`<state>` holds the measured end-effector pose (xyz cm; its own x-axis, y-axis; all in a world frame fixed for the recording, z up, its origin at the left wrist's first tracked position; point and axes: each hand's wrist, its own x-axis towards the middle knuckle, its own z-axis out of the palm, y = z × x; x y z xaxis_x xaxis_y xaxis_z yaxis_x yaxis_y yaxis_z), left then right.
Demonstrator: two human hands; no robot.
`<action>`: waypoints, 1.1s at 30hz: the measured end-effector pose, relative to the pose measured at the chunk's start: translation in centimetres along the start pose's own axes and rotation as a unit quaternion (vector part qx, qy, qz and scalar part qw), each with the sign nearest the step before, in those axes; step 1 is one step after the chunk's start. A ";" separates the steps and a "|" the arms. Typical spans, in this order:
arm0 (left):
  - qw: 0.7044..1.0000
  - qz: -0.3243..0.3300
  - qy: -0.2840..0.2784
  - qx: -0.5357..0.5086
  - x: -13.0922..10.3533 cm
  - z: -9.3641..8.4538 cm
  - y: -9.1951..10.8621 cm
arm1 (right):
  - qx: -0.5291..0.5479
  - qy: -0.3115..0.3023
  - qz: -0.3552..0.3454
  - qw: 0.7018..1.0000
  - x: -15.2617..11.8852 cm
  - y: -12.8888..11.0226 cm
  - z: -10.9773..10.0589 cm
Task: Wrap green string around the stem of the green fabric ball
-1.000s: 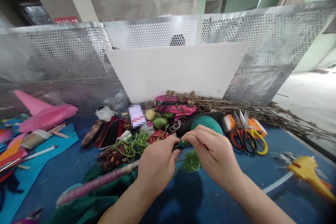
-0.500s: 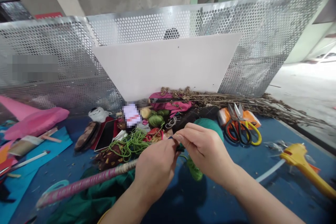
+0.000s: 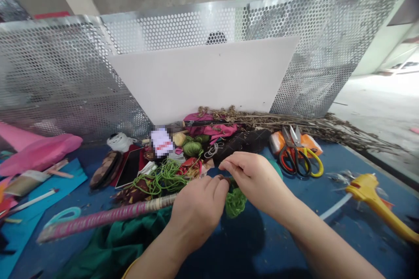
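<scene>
Left hand (image 3: pixel 199 205) grips wrapped stick (image 3: pixel 111 217); right hand (image 3: pixel 253 178) pinches together, contents unclear; scissors (image 3: pixel 293 146) lie at its two o'clock.

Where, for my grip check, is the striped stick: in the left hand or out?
In: the striped stick runs into the closed left hand.

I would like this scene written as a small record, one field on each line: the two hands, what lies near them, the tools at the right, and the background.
Left hand: closed around a pink-and-white wrapped stick
Right hand: fingertips pinched close to the left hand; anything between them is hidden
Just below the fingertips in view: green yarn
Surface: blue table
Tools at right: scissors, yellow glue gun
Background: dried stalks, white board, metal screen with holes
</scene>
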<state>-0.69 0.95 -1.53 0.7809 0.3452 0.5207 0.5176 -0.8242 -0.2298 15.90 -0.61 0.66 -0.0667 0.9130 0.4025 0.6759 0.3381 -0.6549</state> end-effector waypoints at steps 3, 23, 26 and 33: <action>1.000 -0.008 -0.003 -0.001 0.0 0.0 0.0 | -0.016 -0.003 0.005 1.000 0.1 0.0 0.0; 0.998 -0.045 0.050 0.003 -0.5 -0.9 -3.2 | 0.136 -0.039 0.085 0.986 -0.1 0.2 -3.5; 0.996 -0.064 0.046 -0.029 -0.9 -1.2 -4.1 | 0.184 0.008 0.087 0.979 0.3 1.9 -5.1; 0.868 -0.313 -0.027 -0.384 -0.4 -3.6 -3.4 | 0.310 0.075 0.165 0.933 2.1 5.2 -4.0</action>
<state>-4.05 1.99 2.01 0.4569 0.8368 0.3017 0.4766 -0.5166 0.7113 22.23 2.12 0.69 0.2045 0.9644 0.1679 0.0845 0.1535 -0.9845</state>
